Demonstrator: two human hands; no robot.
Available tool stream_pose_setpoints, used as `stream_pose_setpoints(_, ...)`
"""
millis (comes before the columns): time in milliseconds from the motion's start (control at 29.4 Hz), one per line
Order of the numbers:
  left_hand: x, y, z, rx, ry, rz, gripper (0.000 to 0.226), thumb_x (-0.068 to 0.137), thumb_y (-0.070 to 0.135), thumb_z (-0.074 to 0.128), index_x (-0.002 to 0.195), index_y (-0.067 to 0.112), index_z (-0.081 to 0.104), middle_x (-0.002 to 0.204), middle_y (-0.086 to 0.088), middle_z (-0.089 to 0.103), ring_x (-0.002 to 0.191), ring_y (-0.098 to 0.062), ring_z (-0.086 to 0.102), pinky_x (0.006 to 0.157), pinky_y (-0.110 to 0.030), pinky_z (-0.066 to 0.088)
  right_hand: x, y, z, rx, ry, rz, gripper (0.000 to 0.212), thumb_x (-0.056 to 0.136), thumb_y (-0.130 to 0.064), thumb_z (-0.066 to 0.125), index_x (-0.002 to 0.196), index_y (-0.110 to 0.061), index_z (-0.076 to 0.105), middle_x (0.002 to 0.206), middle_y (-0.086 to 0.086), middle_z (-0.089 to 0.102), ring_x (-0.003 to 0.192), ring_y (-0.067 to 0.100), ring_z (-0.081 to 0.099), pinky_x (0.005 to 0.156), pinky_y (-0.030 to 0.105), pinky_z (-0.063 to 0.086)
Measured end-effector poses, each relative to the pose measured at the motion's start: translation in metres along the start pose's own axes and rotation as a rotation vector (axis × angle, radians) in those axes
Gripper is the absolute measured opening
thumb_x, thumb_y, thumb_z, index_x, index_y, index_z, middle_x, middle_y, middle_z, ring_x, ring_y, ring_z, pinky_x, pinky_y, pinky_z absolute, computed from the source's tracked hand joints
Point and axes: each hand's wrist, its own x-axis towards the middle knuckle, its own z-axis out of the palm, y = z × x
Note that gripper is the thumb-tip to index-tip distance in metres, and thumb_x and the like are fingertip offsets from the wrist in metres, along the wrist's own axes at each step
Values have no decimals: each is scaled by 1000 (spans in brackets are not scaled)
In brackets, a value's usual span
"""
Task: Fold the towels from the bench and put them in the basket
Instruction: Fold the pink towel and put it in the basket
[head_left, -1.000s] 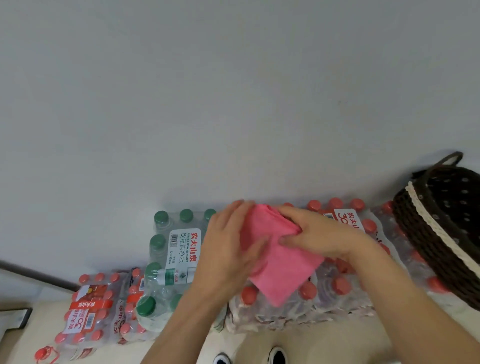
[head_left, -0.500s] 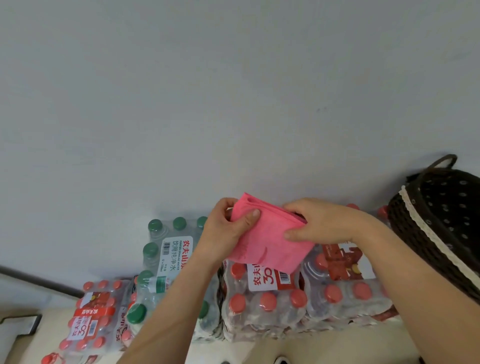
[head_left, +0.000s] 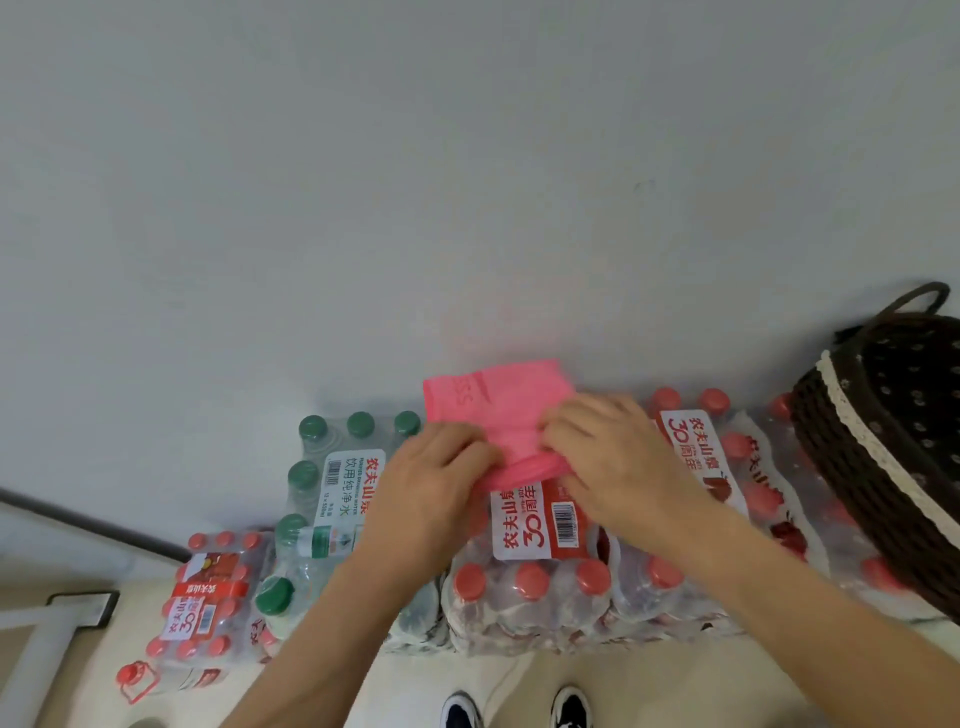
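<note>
The pink towel (head_left: 498, 402), folded small, is pinched at its lower edge by the left hand (head_left: 431, 486) and right hand (head_left: 610, 460) over the bottle packs (head_left: 524, 597), so folding looks nearly done (no other towel shows), with the basket (head_left: 852, 467) to the right awaiting it.

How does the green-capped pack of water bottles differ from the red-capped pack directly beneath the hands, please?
Caps: the green-capped pack has dark green caps; the red-capped pack has red ones.
Labels: the green-capped pack's is mostly white; the red-capped pack's is red and white with a large 30.
Place: the pink towel is held over the red-capped pack; the green-capped pack sits to its left.
Both are shrink-wrapped packs of clear, upright bottles by the wall.
</note>
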Motion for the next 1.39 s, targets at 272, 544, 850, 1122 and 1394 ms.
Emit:
stream_pose_setpoints(272,-78,21,27,-46,-320,-87,29,67,7,65,90,15,50,110,-5,65,107,-22,58,94,-25,42,-84,-40,78,87,-74,-41,31,91,-18,40,100,-10,69,125,8,65,120,24,59,101,42,47)
stream_pose_setpoints(544,-85,31,25,-1,-334,-119,22,73,16,55,94,15,56,90,1,68,82,-15,60,67,-21,42,-93,-35,78,143,-111,-56,45,76,-5,53,118,-12,66,123,4,66,117,19,61,101,38,47)
stream_pose_setpoints(850,-41,2,20,-242,-384,-572,24,94,39,51,112,27,62,87,3,71,81,-19,64,70,-31,46,-32,-11,43,633,-302,485,22,94,-30,58,116,-29,60,98,-15,65,88,4,59,78,26,49)
stream_pose_setpoints(1122,-13,-10,30,-221,-511,-610,18,101,32,39,92,20,49,90,-3,63,90,-28,60,72,-34,43,5,-11,66,340,-443,599,21,100,-35,37,108,-19,50,100,2,61,88,20,57,74,35,47)
stream_pose_setpoints(1394,-12,-13,39,-244,-278,-898,21,83,41,61,94,23,60,78,7,62,77,-19,60,66,-29,45,13,-11,72,430,-372,722,11,95,-31,50,102,-24,48,89,-2,59,82,19,58,70,36,50)
